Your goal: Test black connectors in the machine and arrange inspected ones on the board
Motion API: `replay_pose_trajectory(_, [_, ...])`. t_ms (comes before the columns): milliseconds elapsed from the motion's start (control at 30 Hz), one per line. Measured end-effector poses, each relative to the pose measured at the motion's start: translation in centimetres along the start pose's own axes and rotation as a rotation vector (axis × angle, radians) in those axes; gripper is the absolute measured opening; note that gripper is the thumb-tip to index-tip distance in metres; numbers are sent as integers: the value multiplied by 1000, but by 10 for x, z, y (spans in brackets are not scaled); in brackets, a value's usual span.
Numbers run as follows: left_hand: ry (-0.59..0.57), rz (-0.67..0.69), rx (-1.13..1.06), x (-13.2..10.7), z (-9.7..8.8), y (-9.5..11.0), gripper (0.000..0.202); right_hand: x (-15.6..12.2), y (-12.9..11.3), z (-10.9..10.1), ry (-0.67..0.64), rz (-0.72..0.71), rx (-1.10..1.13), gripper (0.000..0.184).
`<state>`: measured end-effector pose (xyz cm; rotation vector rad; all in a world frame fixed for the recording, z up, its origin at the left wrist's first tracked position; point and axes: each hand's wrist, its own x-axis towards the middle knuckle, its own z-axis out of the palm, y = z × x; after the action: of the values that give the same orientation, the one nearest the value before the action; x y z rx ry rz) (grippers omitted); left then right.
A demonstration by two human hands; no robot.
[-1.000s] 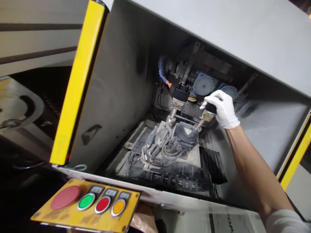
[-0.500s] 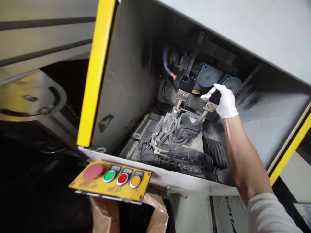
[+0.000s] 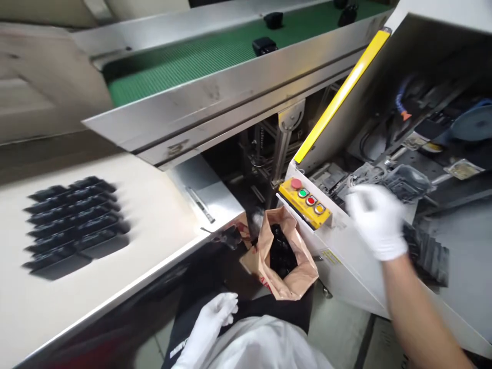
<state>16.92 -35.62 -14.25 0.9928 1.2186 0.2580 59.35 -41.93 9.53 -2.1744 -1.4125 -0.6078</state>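
Black angular pieces (image 3: 77,225) sit in rows on the pale table (image 3: 149,220), left of the paper bag (image 3: 303,282). Nearer the bag, my left hand (image 3: 216,311) has fingers loosely bent, not closed. Creased, brown and gaping, the bag holds glossy dark parts (image 3: 282,251). Right of it, past the yellow button panel (image 3: 288,193), my right hand (image 3: 375,220) blurs; I can't tell its fingers' state.

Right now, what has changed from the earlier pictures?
The white-gloved right hand has drawn back from the right metal post in the white machine toward the front; blur hides whether it carries the black block. The view swung left, bringing in the white-gloved left hand and green ribbed conveyor belt. The yellow rectangular button panel stays on the machine's edge.
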Motion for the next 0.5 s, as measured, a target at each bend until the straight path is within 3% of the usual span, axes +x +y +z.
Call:
replay_pose_trajectory(33, [37,11,-11,-7,-7,-2,63,-15,-29,28,-249,-133,-39,31])
replay_pose_trajectory(100, [77,25,-33,-23,-17,-6,61,-30,-68,76,-366,-208,-65,36])
replay_pose_trajectory(167, [94,31,-45,-41,-24,-9,61,-29,-83,104,-426,-188,-142,45])
replay_pose_trajectory(367, [80,104,-106,-78,-39,-19,45,-12,-65,111,-434,-185,-299,34])
replay_pose_trajectory(500, [96,155,-84,-88,-65,-9,33,8,-22,151,-411,-178,-177,32])
